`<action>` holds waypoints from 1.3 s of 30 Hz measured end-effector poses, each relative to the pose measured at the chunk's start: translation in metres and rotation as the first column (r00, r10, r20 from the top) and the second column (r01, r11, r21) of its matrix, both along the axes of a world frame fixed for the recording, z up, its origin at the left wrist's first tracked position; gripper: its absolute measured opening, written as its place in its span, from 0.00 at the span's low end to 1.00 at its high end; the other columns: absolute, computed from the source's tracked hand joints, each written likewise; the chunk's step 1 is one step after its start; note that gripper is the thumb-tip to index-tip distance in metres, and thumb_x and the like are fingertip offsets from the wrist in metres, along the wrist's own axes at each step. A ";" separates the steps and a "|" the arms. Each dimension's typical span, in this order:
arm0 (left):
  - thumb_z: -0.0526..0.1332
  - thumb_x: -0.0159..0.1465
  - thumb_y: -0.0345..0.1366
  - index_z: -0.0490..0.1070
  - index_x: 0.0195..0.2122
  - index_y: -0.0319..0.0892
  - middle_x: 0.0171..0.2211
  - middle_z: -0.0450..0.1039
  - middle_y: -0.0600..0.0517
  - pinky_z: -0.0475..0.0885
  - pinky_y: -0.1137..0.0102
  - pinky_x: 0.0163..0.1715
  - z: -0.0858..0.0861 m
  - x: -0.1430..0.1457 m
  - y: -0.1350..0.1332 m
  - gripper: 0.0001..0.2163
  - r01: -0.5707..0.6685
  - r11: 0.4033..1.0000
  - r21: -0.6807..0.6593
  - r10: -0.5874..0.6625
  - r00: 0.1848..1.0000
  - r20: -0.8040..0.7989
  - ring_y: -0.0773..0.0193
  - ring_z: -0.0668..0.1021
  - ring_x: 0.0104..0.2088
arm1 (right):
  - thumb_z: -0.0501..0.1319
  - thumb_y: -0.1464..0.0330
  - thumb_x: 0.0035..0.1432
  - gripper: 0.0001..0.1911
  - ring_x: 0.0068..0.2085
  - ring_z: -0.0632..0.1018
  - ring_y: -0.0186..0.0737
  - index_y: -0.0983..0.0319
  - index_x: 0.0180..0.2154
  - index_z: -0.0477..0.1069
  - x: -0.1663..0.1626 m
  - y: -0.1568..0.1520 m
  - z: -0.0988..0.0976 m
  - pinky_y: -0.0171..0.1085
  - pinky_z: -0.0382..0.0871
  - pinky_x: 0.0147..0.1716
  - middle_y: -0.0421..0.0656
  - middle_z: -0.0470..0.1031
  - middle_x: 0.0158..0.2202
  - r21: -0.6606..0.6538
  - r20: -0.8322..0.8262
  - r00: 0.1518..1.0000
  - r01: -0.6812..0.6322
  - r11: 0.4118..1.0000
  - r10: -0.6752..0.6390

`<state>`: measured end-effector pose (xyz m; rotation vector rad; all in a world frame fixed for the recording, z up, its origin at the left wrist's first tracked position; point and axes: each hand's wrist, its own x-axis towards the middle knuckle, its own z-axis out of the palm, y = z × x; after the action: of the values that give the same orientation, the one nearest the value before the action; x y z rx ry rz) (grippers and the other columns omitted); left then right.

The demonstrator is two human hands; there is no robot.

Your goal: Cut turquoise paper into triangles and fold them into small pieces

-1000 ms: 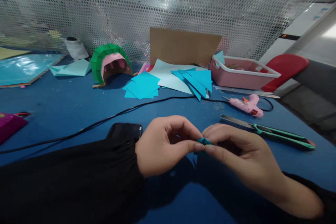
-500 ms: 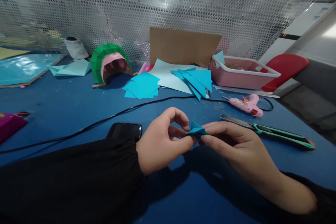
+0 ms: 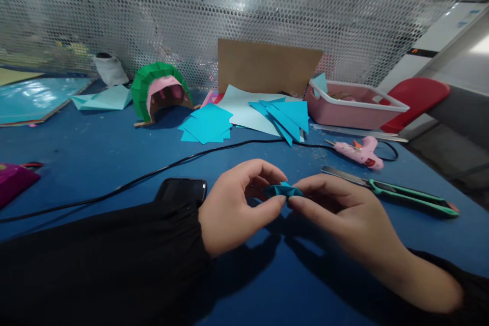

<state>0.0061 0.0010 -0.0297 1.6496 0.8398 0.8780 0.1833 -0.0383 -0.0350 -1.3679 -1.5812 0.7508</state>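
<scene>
A small folded piece of blue paper is pinched between both hands above the blue table. My left hand grips its left side, thumb in front and fingers behind. From the right, my right hand holds the other side between thumb and fingers. Parts of the paper are hidden by the fingertips. Beyond the hands lie a stack of blue paper squares and several blue paper triangles.
A phone lies by my left wrist. On the right are a utility knife and a pink glue gun, its black cord crossing the table. Further back stand a green paper arch, cardboard and a pink basket.
My left fingers have moved from apart above the paper to closed against it. The folded paper has turned, showing more of its front. The other things have stayed in place.
</scene>
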 end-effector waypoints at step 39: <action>0.61 0.62 0.34 0.72 0.42 0.39 0.27 0.73 0.54 0.72 0.74 0.30 -0.002 0.001 0.007 0.08 0.040 0.924 -0.380 -0.026 0.999 0.044 0.70 0.76 0.27 | 0.64 0.64 0.55 0.07 0.29 0.79 0.37 0.60 0.33 0.77 0.006 0.004 -0.002 0.32 0.75 0.29 0.42 0.79 0.27 -0.066 -0.084 0.995 -0.060 0.996 0.054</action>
<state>0.0073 0.0084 -0.0320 1.2981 0.8909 0.6696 0.1898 -0.0347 -0.0369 -1.3280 -1.5477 0.8922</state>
